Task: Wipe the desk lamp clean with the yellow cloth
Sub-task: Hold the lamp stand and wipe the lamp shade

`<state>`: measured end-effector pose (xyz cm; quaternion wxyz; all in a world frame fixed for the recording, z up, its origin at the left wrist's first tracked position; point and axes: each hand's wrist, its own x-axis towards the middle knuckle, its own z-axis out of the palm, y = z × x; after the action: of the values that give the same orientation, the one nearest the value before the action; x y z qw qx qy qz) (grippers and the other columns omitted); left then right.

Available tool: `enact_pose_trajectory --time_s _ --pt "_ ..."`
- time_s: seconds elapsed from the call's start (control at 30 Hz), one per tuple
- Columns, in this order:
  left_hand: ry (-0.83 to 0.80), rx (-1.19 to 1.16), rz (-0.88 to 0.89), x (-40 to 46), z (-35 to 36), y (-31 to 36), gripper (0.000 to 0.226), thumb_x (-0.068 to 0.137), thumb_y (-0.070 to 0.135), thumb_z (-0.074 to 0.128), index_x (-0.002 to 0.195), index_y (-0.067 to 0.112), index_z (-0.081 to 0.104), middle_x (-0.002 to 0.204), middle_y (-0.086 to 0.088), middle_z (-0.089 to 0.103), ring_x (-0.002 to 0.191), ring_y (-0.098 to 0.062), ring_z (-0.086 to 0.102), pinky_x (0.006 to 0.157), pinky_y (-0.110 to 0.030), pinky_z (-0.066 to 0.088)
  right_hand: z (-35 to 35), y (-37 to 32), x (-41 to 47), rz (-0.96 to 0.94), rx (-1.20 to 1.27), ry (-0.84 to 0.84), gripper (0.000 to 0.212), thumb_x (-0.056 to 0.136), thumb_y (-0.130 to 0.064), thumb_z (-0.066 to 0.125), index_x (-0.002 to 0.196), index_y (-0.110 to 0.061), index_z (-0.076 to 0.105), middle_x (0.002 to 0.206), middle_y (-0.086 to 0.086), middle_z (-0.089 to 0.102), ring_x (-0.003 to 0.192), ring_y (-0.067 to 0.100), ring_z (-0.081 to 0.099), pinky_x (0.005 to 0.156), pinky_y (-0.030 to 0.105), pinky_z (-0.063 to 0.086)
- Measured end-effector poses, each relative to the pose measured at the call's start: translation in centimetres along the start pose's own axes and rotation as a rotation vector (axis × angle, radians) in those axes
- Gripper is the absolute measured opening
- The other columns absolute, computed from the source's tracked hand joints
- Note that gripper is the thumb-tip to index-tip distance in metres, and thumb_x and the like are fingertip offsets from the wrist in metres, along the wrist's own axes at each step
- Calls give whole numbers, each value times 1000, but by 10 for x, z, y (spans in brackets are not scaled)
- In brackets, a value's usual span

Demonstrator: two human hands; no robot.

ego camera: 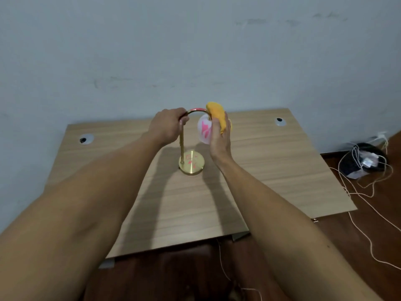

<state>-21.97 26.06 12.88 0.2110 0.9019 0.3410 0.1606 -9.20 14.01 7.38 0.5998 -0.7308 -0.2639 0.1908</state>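
A small brass desk lamp [181, 146] stands near the middle of the wooden desk [271, 161], with a round gold base [191, 163] marked in pink and an arched neck. Its white globe shade [204, 131], streaked with pink, hangs from the arch's right end. My left hand [168, 124] grips the top left of the arch. My right hand [220, 135] holds the bunched yellow cloth [218, 116] against the shade's right side and the top of the arch. The far side of the shade is hidden by the cloth and hand.
Two round cable grommets [86, 139] [280, 121] sit in the desk's back corners. A pale wall rises just behind the desk. On the dark wooden floor to the right lie a black bundle [364, 159] and loose white cords [368, 213].
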Motion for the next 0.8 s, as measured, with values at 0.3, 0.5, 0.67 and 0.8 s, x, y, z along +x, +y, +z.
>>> enact_pose_trajectory --time_s 0.3,0.5,0.67,0.8 --pt "-39 37 -9 4 -2 -1 23 100 31 46 97 18 65 90 -8 73 84 -36 65 78 -49 54 -1 -2 29 230 172 4 54 93 -54 40 128 -21 65 131 2 67 126 23 60 110 36 46" --pt "-69 9 -12 6 -3 2 20 99 26 47 93 18 65 88 -10 71 82 -35 64 77 -49 55 12 15 14 -137 -37 75 47 100 -45 36 139 -29 55 146 -3 54 144 21 40 121 46 31" --pt "-68 5 -19 7 -4 3 21 101 27 48 93 18 65 87 -8 72 82 -33 64 78 -47 55 9 -4 37 283 338 93 47 91 -53 40 104 -21 71 104 -4 71 108 24 68 99 38 54" --pt "-64 8 -26 7 -4 3 21 101 25 48 94 17 66 91 -9 73 84 -33 65 79 -46 55 16 2 25 11 -53 93 47 95 -54 35 113 -23 66 126 3 64 132 27 48 118 49 33"
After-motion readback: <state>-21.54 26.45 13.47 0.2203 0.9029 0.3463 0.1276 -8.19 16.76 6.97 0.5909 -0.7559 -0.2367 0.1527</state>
